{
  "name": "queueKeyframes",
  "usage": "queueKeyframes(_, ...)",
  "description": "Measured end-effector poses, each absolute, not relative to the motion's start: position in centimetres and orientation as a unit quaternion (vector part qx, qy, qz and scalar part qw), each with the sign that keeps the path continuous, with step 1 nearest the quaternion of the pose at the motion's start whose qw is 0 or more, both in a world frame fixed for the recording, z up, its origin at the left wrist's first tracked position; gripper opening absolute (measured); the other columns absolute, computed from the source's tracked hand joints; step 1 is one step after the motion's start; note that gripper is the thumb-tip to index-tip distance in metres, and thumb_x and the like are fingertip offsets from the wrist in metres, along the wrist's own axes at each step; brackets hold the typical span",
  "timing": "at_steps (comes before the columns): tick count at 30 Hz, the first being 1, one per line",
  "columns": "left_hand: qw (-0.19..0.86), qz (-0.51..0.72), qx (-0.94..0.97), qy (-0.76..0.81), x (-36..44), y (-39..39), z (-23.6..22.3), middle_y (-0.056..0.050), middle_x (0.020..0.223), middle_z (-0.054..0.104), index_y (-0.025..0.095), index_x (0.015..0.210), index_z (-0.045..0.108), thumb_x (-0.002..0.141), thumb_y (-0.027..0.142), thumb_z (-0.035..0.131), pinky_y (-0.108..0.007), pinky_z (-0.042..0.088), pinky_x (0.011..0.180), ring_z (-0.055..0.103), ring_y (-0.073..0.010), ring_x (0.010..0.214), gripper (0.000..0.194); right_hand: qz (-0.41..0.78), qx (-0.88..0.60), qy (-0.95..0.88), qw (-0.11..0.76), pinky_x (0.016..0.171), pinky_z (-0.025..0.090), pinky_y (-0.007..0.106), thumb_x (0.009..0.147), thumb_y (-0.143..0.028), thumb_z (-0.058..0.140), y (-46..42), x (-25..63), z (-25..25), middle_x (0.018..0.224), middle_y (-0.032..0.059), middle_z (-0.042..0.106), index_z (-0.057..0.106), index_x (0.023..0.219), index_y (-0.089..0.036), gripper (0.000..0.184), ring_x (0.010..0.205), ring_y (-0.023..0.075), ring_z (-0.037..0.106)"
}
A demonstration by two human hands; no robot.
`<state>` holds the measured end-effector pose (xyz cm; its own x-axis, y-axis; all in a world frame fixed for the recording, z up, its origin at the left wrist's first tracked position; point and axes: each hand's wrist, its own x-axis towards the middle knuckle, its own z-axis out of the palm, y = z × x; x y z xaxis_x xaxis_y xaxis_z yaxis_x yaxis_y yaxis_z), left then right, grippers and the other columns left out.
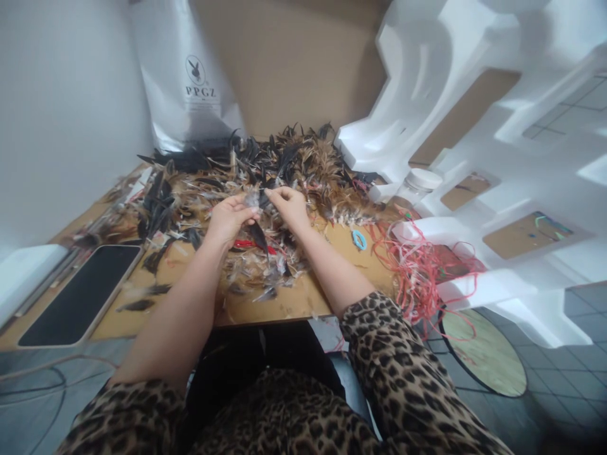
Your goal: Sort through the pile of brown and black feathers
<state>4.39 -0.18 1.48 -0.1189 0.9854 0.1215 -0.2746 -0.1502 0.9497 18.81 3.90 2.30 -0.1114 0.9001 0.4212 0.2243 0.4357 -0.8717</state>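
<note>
Between thumb and fingers, my left hand (230, 220) pinches a feather (257, 237) whose dark blade hangs down below it and whose grey fluff shows at the fingertips. Close beside it, my right hand (288, 205) has thumb and forefinger pressed together at the fluffy end; whether it grips this feather or another dark one is too small to tell. Under both hands lies a spread of loose feathers (246, 272), brown, grey and black. A red strip (244, 243) lies among them just below my left hand.
A heap of brown and black feathers (322, 158) covers the table's back. A phone (80, 294) lies at left. Right are a blue ring (359, 239), tangled pink string (422, 272), a lidded jar (417, 186) and white foam pieces (427, 82). A printed bag (190, 76) stands behind.
</note>
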Motion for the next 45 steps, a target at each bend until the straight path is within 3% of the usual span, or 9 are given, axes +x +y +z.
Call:
queueKeyframes(5,0.485,0.604,0.467,0.427,4.5,-0.4,1.7,0.0,0.059,0.063,0.012,0.078,0.058,0.052,0.016,0.076,-0.016,0.045,0.048,0.06,-0.009,0.051,0.032,0.486,-0.379,-0.643,0.455,0.059,0.037,0.019,0.065,-0.041,0.068,3.2,18.4,2.5,0.062,-0.0026,0.06,0.066,0.072,-0.013,0.029,0.057,0.0058,0.046)
queueKeyframes(12,0.458,0.594,0.476,0.459,4.3,-0.5,1.9,0.0,0.06,0.064,0.013,0.081,0.054,0.054,0.019,0.076,-0.018,0.046,0.048,0.062,-0.0113,0.053,0.035,0.493,-0.388,-0.63,0.456,0.056,0.035,0.019,0.064,-0.037,0.069,3.8,18.9,2.5,0.054,-0.004,0.055,0.065,0.066,-0.012,0.026,0.052,0.0051,0.044)
queueKeyframes(21,0.476,0.531,0.521,0.468,4.0,-0.5,1.9,0.001,0.055,0.064,0.013,0.101,0.048,0.052,0.014,0.077,-0.019,0.047,0.045,0.062,-0.0138,0.048,0.057,0.579,-0.387,-0.613,0.374,0.045,0.03,0.017,0.057,-0.03,0.073,3.7,19.2,2.6,0.049,-0.0036,0.058,0.066,0.068,-0.011,0.023,0.044,0.0034,0.043)
queueKeyframes(29,0.49,0.497,0.553,0.454,3.8,-0.6,1.9,0.003,0.051,0.06,0.013,0.107,0.049,0.053,0.015,0.077,-0.019,0.047,0.044,0.06,-0.0128,0.046,0.061,0.649,-0.362,-0.592,0.312,0.037,0.028,0.015,0.055,-0.027,0.076,4.3,19.5,2.2,0.044,-0.0028,0.056,0.062,0.063,-0.011,0.023,0.038,0.004,0.043)
queueKeyframes(33,0.498,0.532,0.522,0.442,3.9,-0.5,1.7,0.0,0.057,0.064,0.012,0.108,0.052,0.054,0.017,0.077,-0.019,0.048,0.047,0.062,-0.013,0.05,0.059,0.648,-0.353,-0.575,0.353,0.039,0.028,0.016,0.055,-0.029,0.077,4.1,19.3,2.5,0.045,-0.0033,0.055,0.06,0.063,-0.012,0.025,0.039,0.0035,0.042)
queueKeyframes(39,0.545,0.556,0.457,0.429,3.9,-0.7,1.9,-0.008,0.073,0.07,0.009,0.09,0.064,0.062,0.021,0.073,-0.014,0.047,0.05,0.064,-0.0095,0.057,0.032,0.651,-0.336,-0.502,0.46,0.047,0.033,0.017,0.051,-0.034,0.079,4.0,18.9,2.8,0.05,-0.0067,0.052,0.057,0.065,-0.014,0.034,0.046,0.0033,0.043)
queueKeyframes(45,0.544,0.546,0.453,0.447,4.1,-0.7,1.7,-0.009,0.072,0.07,0.008,0.081,0.068,0.06,0.021,0.075,-0.014,0.046,0.048,0.062,-0.0081,0.054,0.025,0.63,-0.335,-0.515,0.475,0.055,0.038,0.018,0.051,-0.035,0.078,3.6,18.4,2.8,0.054,-0.0066,0.053,0.057,0.066,-0.015,0.033,0.052,0.0045,0.047)
